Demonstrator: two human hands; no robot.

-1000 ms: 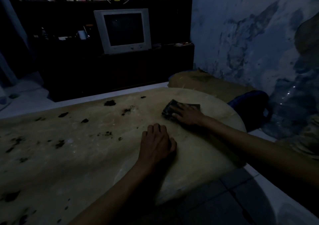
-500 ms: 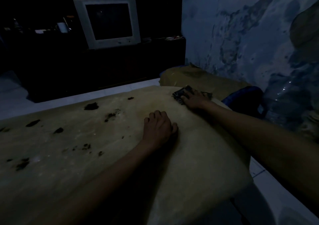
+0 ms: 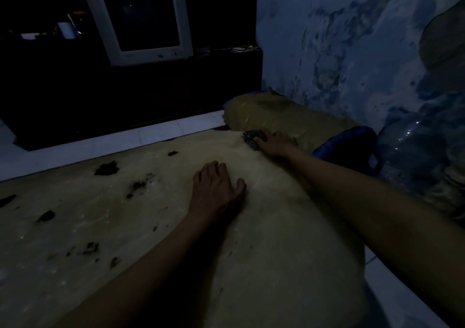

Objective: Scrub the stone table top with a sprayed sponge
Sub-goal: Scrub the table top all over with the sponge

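Two hands work: right hand [image 3: 275,142] clamps sponge [image 3: 253,137] at stone table top's [image 3: 276,239] far edge, risking overshoot; left hand [image 3: 216,192] braces, fingers together.

— What stands at the back of the room?
— An old box television [image 3: 141,23] with a pale casing, screen dark, on a long dark cabinet [image 3: 125,96]. A white mug [image 3: 66,30] sits to its left.
— And along the right?
— A stained, blotchy blue wall [image 3: 352,38]. Below it lies an olive-brown cushion [image 3: 284,116], then something dark blue [image 3: 349,146], then a clear plastic water jug [image 3: 412,156].
— The floor [image 3: 75,149]?
— Pale tiles.
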